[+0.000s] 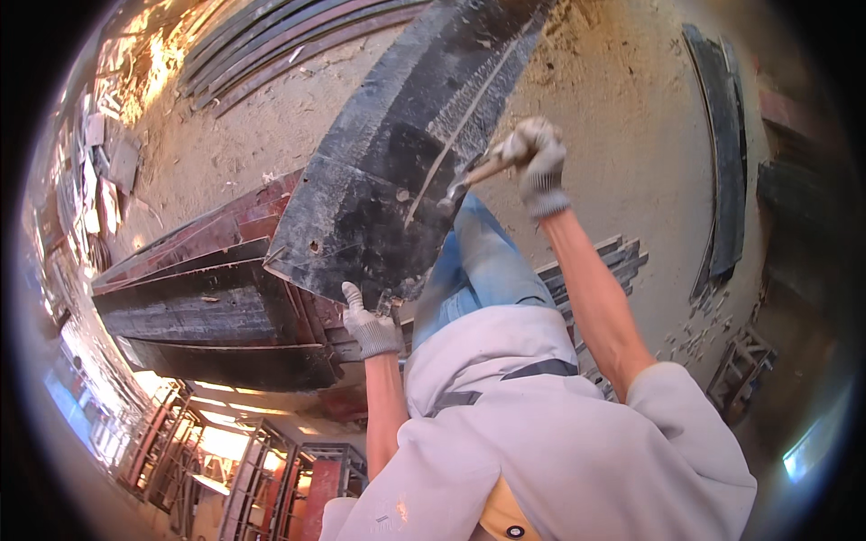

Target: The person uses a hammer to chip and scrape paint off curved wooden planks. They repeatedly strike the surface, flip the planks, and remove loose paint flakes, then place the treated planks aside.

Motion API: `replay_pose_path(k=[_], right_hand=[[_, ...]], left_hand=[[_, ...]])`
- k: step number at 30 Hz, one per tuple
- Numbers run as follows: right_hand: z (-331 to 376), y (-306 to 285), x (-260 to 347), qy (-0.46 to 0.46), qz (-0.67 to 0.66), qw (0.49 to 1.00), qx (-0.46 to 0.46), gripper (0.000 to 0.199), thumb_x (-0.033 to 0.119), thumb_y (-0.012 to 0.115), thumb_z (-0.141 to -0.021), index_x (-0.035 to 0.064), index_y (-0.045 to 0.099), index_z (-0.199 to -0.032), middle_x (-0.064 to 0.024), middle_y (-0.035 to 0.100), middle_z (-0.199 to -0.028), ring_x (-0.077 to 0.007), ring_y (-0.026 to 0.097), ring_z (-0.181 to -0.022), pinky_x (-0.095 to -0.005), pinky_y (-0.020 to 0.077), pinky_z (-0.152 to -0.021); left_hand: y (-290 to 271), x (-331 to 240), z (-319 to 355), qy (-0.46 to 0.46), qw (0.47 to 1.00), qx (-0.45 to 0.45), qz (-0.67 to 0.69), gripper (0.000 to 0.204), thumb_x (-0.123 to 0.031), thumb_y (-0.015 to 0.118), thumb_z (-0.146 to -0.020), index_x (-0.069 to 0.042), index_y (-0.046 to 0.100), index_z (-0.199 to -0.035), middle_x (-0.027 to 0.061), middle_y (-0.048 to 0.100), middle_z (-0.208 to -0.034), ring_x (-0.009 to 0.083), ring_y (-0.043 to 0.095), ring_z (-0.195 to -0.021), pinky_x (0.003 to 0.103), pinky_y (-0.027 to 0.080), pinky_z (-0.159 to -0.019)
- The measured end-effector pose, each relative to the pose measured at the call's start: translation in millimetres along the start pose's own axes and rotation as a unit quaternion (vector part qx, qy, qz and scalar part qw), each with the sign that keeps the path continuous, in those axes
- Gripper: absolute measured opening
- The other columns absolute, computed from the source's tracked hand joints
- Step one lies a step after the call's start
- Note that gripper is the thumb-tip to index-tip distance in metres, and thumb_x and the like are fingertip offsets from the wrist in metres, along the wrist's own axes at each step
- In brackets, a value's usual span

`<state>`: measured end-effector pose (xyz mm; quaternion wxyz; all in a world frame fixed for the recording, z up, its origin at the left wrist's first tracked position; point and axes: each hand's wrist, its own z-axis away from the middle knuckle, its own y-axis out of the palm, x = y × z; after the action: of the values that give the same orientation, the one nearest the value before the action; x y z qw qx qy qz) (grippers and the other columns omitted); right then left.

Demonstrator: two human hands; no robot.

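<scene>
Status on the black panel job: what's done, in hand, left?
Done: black panel lies on the stacked dark panels. In hand: gloved left hand steadies its lower edge; gloved right hand has a grip on a hammer whose head meets the panel face. Left: cannot tell; more dark strips lie on the sandy ground.

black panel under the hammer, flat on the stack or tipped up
Tipped up: the black panel slants off the stack; the left hand grips its lower edge.
</scene>
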<state>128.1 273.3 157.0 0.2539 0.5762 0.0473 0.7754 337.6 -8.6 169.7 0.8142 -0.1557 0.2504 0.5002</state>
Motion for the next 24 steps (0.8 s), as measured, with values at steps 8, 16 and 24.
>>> replay_pose_path(k=[8, 16, 24], right_hand=[[-122.9, -45.6, -34.6, 0.174, -0.074, 0.966, -0.175, 0.032, 0.032, 0.051, -0.103, 0.0146, 0.042, -0.078, 0.0022, 0.031, -0.050, -0.0159, 0.033, -0.037, -0.0382, 0.0369, -0.040], [-86.4, 5.7, -16.8, -0.138, 0.222, 0.942, -0.211, 0.037, 0.033, 0.059, -0.098, 0.0141, 0.048, -0.068, -0.0003, 0.050, -0.052, -0.0187, 0.057, -0.046, -0.0376, 0.0466, -0.044], [19.0, -13.1, -15.4, -0.040, 0.290, 0.955, 0.039, 0.031, 0.026, 0.063, -0.102, 0.0102, 0.064, -0.076, 0.0034, 0.060, -0.067, -0.0121, 0.048, -0.055, -0.0314, 0.0344, -0.048]], left_hand=[[5.4, -3.9, 19.0, -0.024, 0.999, 0.031, -0.002, 0.044, -0.041, 0.068, -0.101, -0.010, 0.057, -0.129, 0.0096, 0.071, -0.112, 0.0268, 0.072, -0.085, 0.040, 0.063, -0.060], [6.0, -4.9, 18.7, 0.017, 1.000, 0.020, -0.015, 0.049, -0.043, 0.065, -0.102, -0.003, 0.058, -0.130, 0.0136, 0.071, -0.115, 0.0310, 0.073, -0.091, 0.047, 0.064, -0.071], [-14.1, -14.9, 18.1, 0.035, 0.997, 0.006, -0.072, 0.042, -0.043, 0.067, -0.101, -0.003, 0.063, -0.112, 0.0109, 0.072, -0.104, 0.0285, 0.071, -0.073, 0.040, 0.061, -0.055]])
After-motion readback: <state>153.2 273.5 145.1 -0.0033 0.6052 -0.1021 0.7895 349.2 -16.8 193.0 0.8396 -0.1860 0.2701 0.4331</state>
